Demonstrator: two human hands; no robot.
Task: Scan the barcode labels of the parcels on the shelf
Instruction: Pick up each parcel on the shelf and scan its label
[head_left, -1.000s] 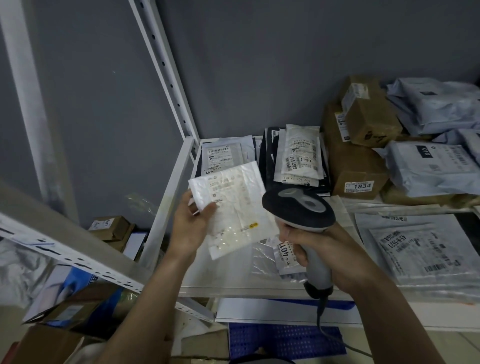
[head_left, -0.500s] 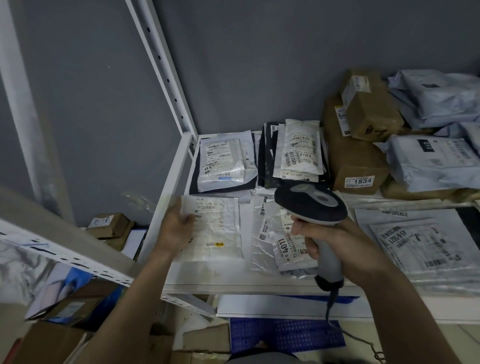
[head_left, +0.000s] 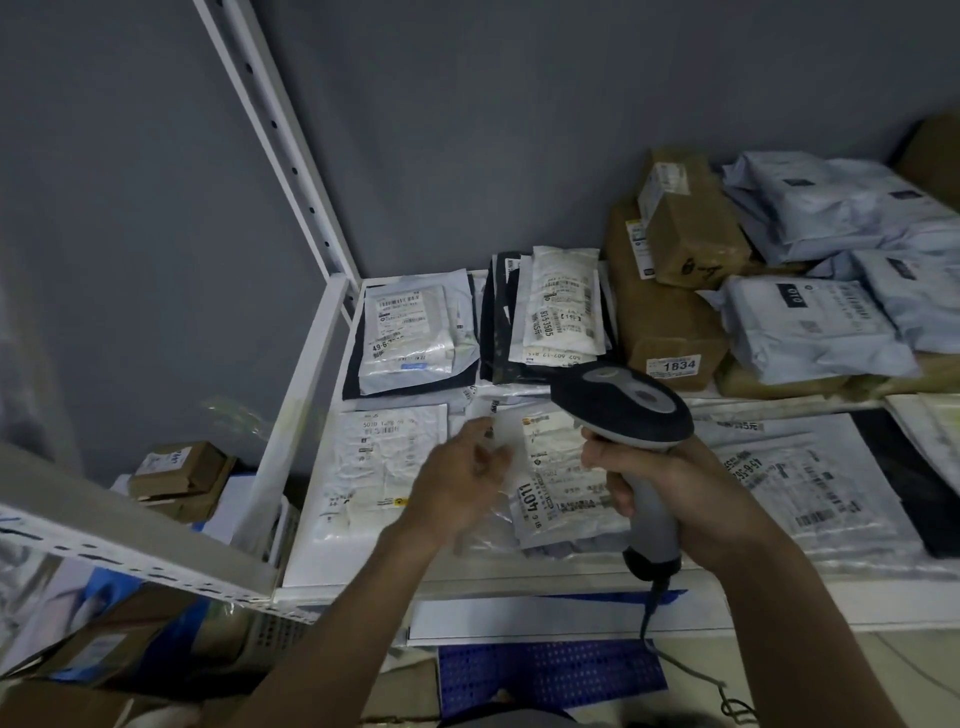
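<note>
My right hand (head_left: 670, 493) grips the grey handle of a corded barcode scanner (head_left: 623, 405), its dark head pointing over the shelf. A crinkled white parcel (head_left: 382, 462) lies flat at the front left of the white shelf (head_left: 311, 395). My left hand (head_left: 457, 483), blurred by motion, hovers with relaxed fingers at the left edge of a clear-bagged parcel labelled 4011 (head_left: 550, 483); whether it touches the bag I cannot tell. Behind lie a white parcel marked 49-6 (head_left: 410, 332) and one marked 833-3505 (head_left: 561, 306).
Brown boxes (head_left: 670, 322), one labelled 1834, and pale blue mailer bags (head_left: 810, 322) pile up at the back right. A large flat white mailer (head_left: 810, 483) lies right of the scanner. Small cartons (head_left: 176, 473) sit below left; a blue perforated crate (head_left: 550, 675) is under the shelf.
My left hand laid the crinkled white parcel flat on the shelf's front left, let go, and moved right to the 4011 parcel. The scanner shifted slightly right.
</note>
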